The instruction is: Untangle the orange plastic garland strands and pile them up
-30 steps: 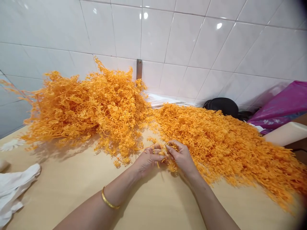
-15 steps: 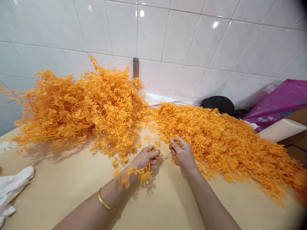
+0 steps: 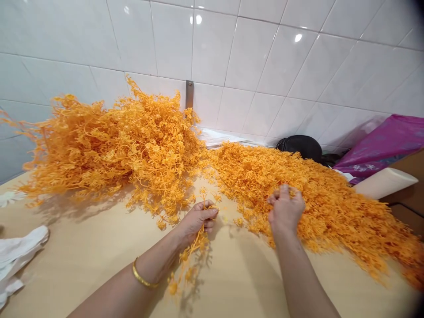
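My left hand (image 3: 199,219) is closed on the stem of an orange artificial flower sprig (image 3: 198,247). One end of the sprig pokes up past the fingers, and the longer end hangs toward me over the table. My right hand (image 3: 285,210) reaches over a spread of small orange plastic pieces (image 3: 324,198) on the right. Its fingers are curled and a little blurred, with a bit of orange between them that blends into the spread. At the left stands a tall, tangled heap of orange sprigs (image 3: 132,145).
The pale wooden table (image 3: 109,260) meets a white tiled wall (image 3: 212,48) with a metal strip (image 3: 189,95). A white cloth (image 3: 20,251) lies at the left. At the right are a black case (image 3: 300,146), a purple bag (image 3: 377,145) and a pale roll (image 3: 386,182).
My right hand has moved away from the left one, to the right and over the spread. My left hand has barely moved; the sprig's lower end has swung down.
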Demonstrator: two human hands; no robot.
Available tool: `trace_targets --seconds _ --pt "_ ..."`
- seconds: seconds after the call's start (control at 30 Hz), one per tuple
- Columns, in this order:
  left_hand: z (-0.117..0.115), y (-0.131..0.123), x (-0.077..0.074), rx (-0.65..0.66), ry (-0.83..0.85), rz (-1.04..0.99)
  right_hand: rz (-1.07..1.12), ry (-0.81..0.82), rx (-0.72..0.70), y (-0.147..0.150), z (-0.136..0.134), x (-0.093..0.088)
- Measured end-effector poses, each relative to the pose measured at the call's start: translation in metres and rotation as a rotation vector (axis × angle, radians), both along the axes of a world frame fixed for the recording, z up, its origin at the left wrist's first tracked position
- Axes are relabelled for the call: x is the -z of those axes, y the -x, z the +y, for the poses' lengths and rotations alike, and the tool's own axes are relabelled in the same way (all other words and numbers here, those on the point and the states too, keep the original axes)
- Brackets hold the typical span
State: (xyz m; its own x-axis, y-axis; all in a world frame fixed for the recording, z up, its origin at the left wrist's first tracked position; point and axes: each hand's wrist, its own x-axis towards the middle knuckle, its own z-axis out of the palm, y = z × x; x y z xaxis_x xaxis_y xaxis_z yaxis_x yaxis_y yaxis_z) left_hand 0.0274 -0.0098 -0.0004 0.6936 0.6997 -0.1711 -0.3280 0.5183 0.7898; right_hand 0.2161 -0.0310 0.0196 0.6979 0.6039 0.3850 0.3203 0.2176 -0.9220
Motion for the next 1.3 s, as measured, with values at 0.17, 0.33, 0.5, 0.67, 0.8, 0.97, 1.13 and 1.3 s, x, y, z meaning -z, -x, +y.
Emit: trace_targets --seconds 0.17,0.33,0.5,0.67,0.8,0.97,1.13,1.3 --pt "-0.001 -0.002 0.002 -0.095 0.016 -0.007 -0.402 0.165 0.131 -0.006 -0.005 -0.004" --pt "0.001 -0.005 0.002 -0.184 0.009 0.019 -0.779 0.197 0.158 0.015 -0.01 -0.009" --pt "0.001 -0.006 0.004 -0.199 -0.013 -0.034 -0.962 0.231 -0.235 0.033 -0.013 -0.009" --pt "0.001 -0.005 0.0 -0.157 0.082 -0.134 -0.861 0.341 -0.494 0.041 -0.014 -0.005" --pt "0.0 -0.003 -0.005 -0.134 0.175 -0.209 -0.704 0.28 -0.416 0.04 -0.013 -0.008" --pt "0.001 -0.002 -0.007 -0.106 0.222 -0.236 -0.607 0.246 -0.335 0.037 -0.013 -0.007" --pt "0.0 -0.004 -0.002 -0.083 0.139 -0.146 -0.615 0.264 -0.395 0.037 -0.013 -0.006" --pt "0.0 -0.009 0.005 -0.19 0.054 -0.09 -0.722 0.303 -0.613 0.042 -0.014 -0.008"
